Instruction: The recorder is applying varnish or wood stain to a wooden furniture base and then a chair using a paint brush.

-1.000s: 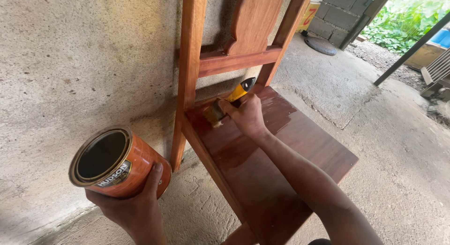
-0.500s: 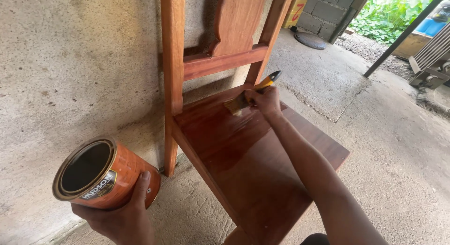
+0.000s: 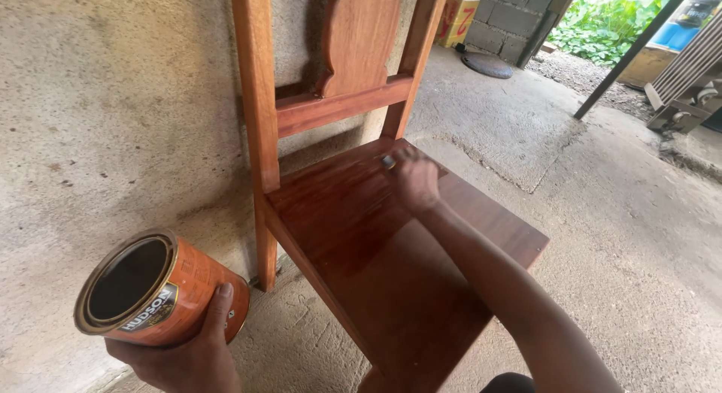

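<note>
Grip of right hand [image 3: 416, 181] clamped on brush [image 3: 388, 161], swept from seat's [image 3: 376, 250] 12 o'clock edge inward, spreading finish; left hand [image 3: 188, 348] holds can [image 3: 154, 288].

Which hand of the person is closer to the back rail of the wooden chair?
Right. The right hand is on the chair seat just below the back rail. The left hand is lower, beside the chair, holding an open orange can.

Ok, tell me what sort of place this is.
Probably a covered outdoor work area beside a house: bare rough concrete floor, grey block wall, green plants just outside, and a reddish-brown wooden chair being finished there.
</note>
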